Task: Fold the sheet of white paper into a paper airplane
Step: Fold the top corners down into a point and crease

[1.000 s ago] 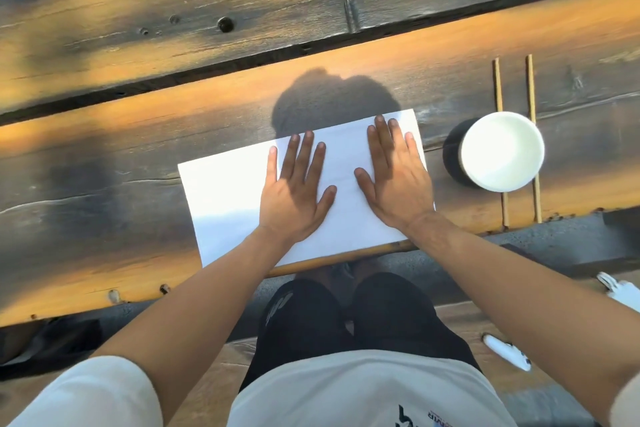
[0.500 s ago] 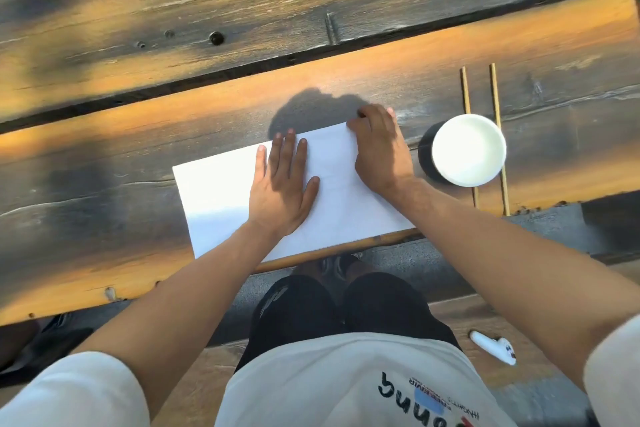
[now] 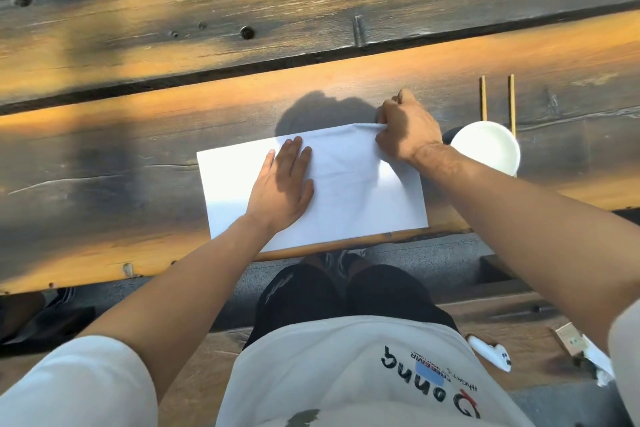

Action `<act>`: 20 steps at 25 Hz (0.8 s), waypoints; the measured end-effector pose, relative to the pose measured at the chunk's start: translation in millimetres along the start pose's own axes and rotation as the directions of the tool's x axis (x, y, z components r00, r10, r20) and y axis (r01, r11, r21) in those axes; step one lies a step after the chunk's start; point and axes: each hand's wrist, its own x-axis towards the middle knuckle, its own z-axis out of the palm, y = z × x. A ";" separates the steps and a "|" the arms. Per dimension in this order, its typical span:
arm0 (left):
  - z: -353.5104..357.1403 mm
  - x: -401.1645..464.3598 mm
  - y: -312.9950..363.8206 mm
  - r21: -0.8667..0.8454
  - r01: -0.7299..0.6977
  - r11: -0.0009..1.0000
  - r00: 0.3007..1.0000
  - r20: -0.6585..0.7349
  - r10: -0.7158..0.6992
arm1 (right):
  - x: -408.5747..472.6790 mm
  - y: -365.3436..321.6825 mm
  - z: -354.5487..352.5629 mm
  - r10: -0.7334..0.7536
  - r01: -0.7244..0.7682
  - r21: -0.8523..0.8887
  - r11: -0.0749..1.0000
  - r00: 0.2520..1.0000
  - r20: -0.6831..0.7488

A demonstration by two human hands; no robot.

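Left hand (image 3: pixel 282 184) flat, palm down, fingers (image 3: pixel 293 152) held together and pointing away from the body, thumb spread to the right. Left forearm bare, stretched forward from a short pale sleeve at lower left. Right hand (image 3: pixel 407 130) further out, curled, knuckles raised, fingertips pinched together at its left side. Right forearm bare, reaching in from the lower right, wrist bent slightly inward. Hands apart, not touching.
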 end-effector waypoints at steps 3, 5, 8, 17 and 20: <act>-7.1 3.3 -6.7 0.007 0.030 1.000 0.997 0.068 -0.030 | -3.2 -0.5 -6.7 0.008 -0.008 0.033 0.999 1.000 -0.001; -12.1 5.3 -9.5 0.015 0.042 0.999 0.995 0.090 -0.043 | -3.6 0.4 -12.5 0.042 -0.042 0.044 0.998 0.999 -0.008; -18.1 6.5 -17.2 0.016 0.047 0.999 0.993 0.108 -0.048 | -5.2 1.4 -13.0 0.119 -0.114 0.192 0.975 0.993 -0.014; -35.5 14.7 -13.6 0.169 0.056 0.984 0.977 0.193 -0.088 | -45.4 -14.1 15.3 -0.176 0.194 0.123 0.973 0.974 -0.141; -39.8 17.9 -13.6 0.114 0.036 0.993 0.977 0.206 -0.059 | -70.1 -19.7 33.1 -0.279 0.304 0.092 0.948 0.935 -0.220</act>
